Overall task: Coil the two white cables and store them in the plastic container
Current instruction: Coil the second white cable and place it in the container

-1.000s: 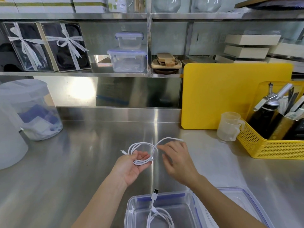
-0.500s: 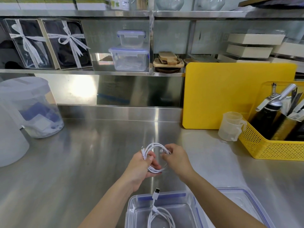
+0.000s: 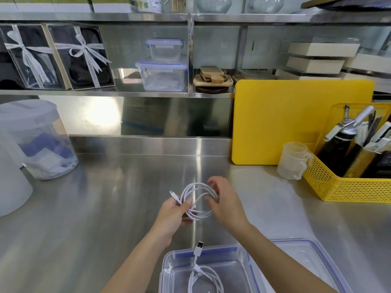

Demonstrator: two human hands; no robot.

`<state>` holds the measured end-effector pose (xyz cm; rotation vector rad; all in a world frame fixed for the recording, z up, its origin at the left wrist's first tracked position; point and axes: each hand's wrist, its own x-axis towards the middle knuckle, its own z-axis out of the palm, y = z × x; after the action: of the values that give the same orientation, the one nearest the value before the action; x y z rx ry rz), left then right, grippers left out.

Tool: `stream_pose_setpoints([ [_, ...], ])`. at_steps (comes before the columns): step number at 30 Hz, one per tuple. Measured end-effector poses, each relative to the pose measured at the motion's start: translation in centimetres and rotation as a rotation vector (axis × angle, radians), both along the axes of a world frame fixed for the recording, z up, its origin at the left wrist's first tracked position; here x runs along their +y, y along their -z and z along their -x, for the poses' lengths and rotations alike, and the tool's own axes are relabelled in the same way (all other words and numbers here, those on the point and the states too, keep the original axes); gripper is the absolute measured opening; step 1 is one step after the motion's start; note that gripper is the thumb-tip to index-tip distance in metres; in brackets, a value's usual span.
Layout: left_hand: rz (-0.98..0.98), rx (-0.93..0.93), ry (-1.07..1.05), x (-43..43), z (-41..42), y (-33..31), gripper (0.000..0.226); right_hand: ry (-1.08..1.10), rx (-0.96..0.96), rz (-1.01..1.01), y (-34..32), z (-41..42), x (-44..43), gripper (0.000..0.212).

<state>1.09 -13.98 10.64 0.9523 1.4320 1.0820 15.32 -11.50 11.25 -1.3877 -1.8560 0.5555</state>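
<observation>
- Both forearms came in from the bottom edge, bare, angled up toward centre, hands close together above the counter.
- Left hand (image 3: pixel 173 216): back of hand facing the camera, fingers curled closed, thumb pressed on top, pinching one side of the coiled white cable (image 3: pixel 198 199).
- Left wrist roughly straight, in line with the forearm.
- Right hand (image 3: pixel 225 203): back toward the camera, fingers loosely bent and spread, fingertips at the opposite side of the coil; a firm grip couldn't be made out.
- Right wrist bent slightly inward toward the left hand.
</observation>
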Motion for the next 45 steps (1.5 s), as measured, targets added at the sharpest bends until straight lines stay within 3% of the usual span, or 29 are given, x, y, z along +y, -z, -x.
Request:
stream_pose_setpoints([
  [2, 0.012, -0.022, 0.025, -0.1, 0.2, -0.2, 0.011, -0.101, -0.347, -0.379, 0.7, -0.3, 0.2, 0.031],
  [4, 0.013, -0.011, 0.05, -0.2, 0.3, -0.3, 0.013, -0.119, -0.54, -0.577, 1.1, -0.7, 0.5, 0.021],
  [7, 0.012, 0.006, 0.091, -0.5, 0.1, -0.4, 0.015, -0.059, -0.586, -0.7, 1.8, -1.1, 1.1, 0.01],
  [10, 0.052, -0.092, 0.088, -0.6, -0.2, -0.9, 0.018, -0.001, -0.504, -0.77, 2.1, -1.3, 1.3, 0.012],
  [12, 0.074, -0.173, 0.088, -0.6, -0.4, -1.3, 0.018, 0.012, -0.368, -0.709, 1.8, -1.2, 1.0, 0.023],
  [15, 0.084, -0.186, 0.106, -0.6, -0.7, -1.5, 0.016, 0.069, -0.059, -0.4, 0.6, -0.7, -0.1, 0.035],
  [18, 0.034, -0.009, 0.151, -0.6, -0.7, -1.3, 0.013, 0.057, 0.253, 0.065, -0.6, -0.5, -0.3, 0.014],
  [22, -0.054, 0.333, 0.173, -0.3, -0.2, -0.3, 0.016, 0.001, 0.314, 0.381, -0.7, -0.9, 0.6, 0.018],
  [26, -0.078, 0.309, 0.065, -0.4, 0.0, 0.2, 0.011, -0.009, 0.307, 0.436, 0.0, -1.0, 0.6, 0.019],
  [29, -0.046, 0.225, -0.015, -0.4, 0.3, 0.1, 0.02, -0.024, 0.236, 0.457, 0.1, -1.2, 0.4, 0.018],
  [45, 0.087, 0.097, 0.144, -2.5, -1.1, -0.1, 0.01, -0.032, 0.215, 0.514, -0.1, -4.3, -2.3, 0.021],
])
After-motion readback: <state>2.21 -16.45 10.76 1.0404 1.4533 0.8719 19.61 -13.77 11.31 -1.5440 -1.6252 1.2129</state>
